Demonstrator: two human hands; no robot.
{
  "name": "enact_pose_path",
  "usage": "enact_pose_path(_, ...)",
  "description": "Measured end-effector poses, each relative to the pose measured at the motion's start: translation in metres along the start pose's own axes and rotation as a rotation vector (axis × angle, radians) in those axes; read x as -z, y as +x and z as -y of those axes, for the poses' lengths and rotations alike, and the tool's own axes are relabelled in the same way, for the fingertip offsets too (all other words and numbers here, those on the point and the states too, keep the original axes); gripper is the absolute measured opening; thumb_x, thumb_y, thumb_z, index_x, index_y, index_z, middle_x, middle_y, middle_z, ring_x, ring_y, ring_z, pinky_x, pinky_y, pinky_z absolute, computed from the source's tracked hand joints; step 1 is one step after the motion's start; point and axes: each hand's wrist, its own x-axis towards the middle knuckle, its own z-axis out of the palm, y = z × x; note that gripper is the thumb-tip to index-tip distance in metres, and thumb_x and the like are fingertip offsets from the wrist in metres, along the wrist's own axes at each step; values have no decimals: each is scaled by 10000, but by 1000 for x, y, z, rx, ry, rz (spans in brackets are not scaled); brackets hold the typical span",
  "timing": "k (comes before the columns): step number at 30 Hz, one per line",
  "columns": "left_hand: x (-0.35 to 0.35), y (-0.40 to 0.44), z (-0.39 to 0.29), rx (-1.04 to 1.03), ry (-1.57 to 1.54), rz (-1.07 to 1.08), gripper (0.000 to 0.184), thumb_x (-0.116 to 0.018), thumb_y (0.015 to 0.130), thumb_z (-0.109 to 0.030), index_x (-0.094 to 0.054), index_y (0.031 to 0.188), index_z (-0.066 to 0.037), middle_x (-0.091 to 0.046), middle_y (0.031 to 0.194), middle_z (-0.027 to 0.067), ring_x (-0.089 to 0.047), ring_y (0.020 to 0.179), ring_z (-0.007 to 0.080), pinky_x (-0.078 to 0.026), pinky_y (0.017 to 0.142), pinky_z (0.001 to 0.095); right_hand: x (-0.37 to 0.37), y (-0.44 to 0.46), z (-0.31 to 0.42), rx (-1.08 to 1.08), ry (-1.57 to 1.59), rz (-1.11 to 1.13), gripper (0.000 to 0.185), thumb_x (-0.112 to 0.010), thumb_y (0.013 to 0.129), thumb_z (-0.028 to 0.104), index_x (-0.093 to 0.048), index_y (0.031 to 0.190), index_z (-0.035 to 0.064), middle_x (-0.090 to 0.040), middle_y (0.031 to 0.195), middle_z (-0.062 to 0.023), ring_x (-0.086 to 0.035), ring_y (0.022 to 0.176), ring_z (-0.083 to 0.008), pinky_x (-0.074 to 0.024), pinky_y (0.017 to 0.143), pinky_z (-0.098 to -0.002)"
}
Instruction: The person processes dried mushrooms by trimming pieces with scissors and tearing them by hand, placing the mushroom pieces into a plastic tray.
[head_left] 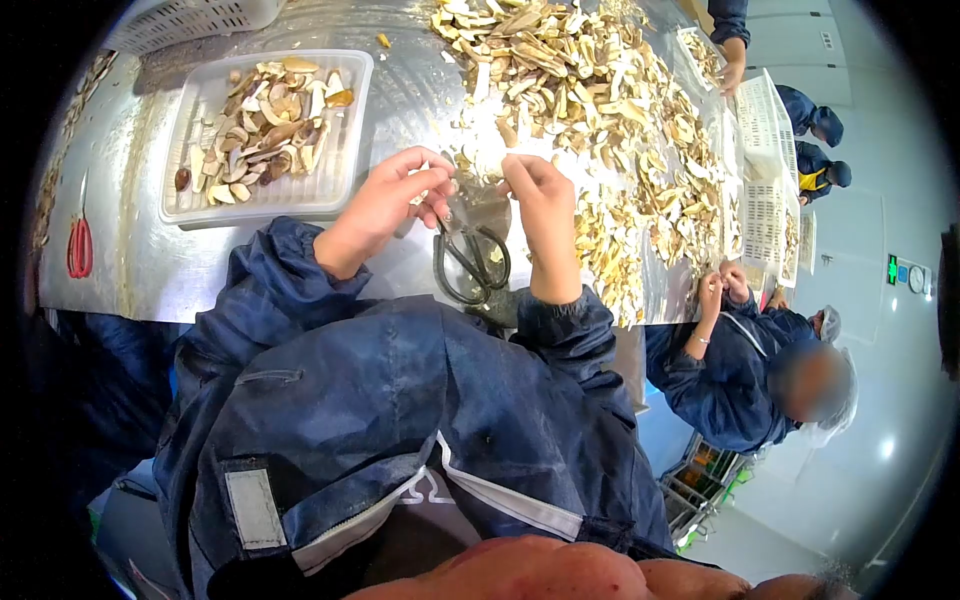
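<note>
My left hand (398,200) is closed, its fingers curled above the metal table, with a small pale bit between them that I cannot make out clearly. My right hand (543,208) is pinched at the edge of the heap, and a brown mushroom slice (507,132) shows at its fingertips. Below and between both hands lie scissors (468,268) with black loop handles; their blades are partly hidden by the left fingers. A large heap of sliced mushrooms (610,110) spreads ahead and to the right. Left of my left hand, a translucent plastic tray (365,110) holds more slices.
Red-handled scissors (80,245) lie at the far left of the metal table (150,270). A white perforated basket (190,25) stands at the back left. White baskets (765,125) line the right side. A co-worker (745,370) sits at right, hands near the heap; another person's hand (734,65) is beyond.
</note>
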Motion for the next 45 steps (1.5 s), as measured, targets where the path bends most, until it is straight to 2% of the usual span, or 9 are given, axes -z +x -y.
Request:
enact_pose_path(7, -4, 1, 4, -28, -40, -19, 192, -619, 991, -232, -617, 1090, -67, -619, 840, 16, -585, 695, 89, -475, 581, 239, -20, -25, 4, -83, 266, 262, 190, -668, 945, 158, -701, 995, -22, -676, 769, -24, -611, 680, -81, -453, 625, -206)
enact_pose_path(10, 0, 1, 3, -43, -5, -100, 167, -599, 996, -260, -613, 1021, -96, -608, 794, -7, -555, 664, 83, -419, 532, 233, -12, -14, 12, -55, 78, 216, 204, -680, 938, 182, -706, 982, -16, -674, 756, -25, -607, 671, -76, -458, 621, -218)
enact_pose_path(11, 0, 0, 2, -48, -23, -91, 175, -592, 996, -269, -601, 987, -94, -607, 787, 4, -553, 653, 91, -412, 523, 236, -7, -4, 13, 7, -230, 64, 220, -712, 912, 209, -710, 985, 1, -675, 739, -59, -598, 638, -95, -459, 615, -232)
enact_pose_path(14, 0, -2, -4, -75, -74, -62, 233, -570, 997, -294, -565, 886, -89, -607, 763, 36, -547, 620, 114, -390, 499, 246, -1, 38, -18, 463, -673, -216, 178, -715, 861, 202, -709, 900, 29, -662, 833, -145, -639, 713, -310, -502, 647, -401)
enact_pose_path(20, 3, -4, -6, -66, -198, -41, 201, -519, 1014, -260, -563, 997, -65, -644, 894, 87, -605, 693, 153, -468, 583, 268, -2, 49, -25, 442, -828, -147, 178, -710, 836, 198, -703, 877, 24, -669, 844, -158, -644, 759, -370, -508, 681, -461)
enact_pose_path(23, 2, -3, -6, -60, -216, -32, 176, -529, 1010, -238, -563, 1057, -71, -643, 939, 77, -603, 719, 144, -483, 613, 265, -1, 32, -8, 263, -820, -87, 273, -675, 864, 221, -733, 1039, 20, -712, 858, -126, -674, 742, -257, -519, 705, -351)
enact_pose_path(29, -1, -4, -6, -10, -116, -11, 183, -569, 997, -220, -572, 1113, -78, -629, 985, 46, -601, 806, 114, -478, 637, 241, 2, 2, 5, 7, -13, 112, 313, -636, 915, 154, -690, 1135, -61, -657, 758, -36, -593, 684, -78, -455, 619, -225)
enact_pose_path(38, -3, -5, -4, -9, -70, 43, 195, -597, 1002, -257, -603, 1079, -78, -626, 904, 12, -554, 690, 64, -432, 567, 218, -14, -12, 11, -1, 207, 393, 198, -648, 937, 79, -652, 1098, -35, -635, 824, -7, -579, 716, -64, -466, 654, -204)
enact_pose_path(45, 1, -2, 2, -107, 95, -44, 118, -637, 982, -190, -611, 998, -75, -609, 846, 2, -512, 618, 48, -388, 505, 203, -14, -16, 18, 46, 211, 205, 200, -655, 930, 96, -674, 1080, -34, -684, 869, -43, -610, 748, -86, -478, 692, -222)
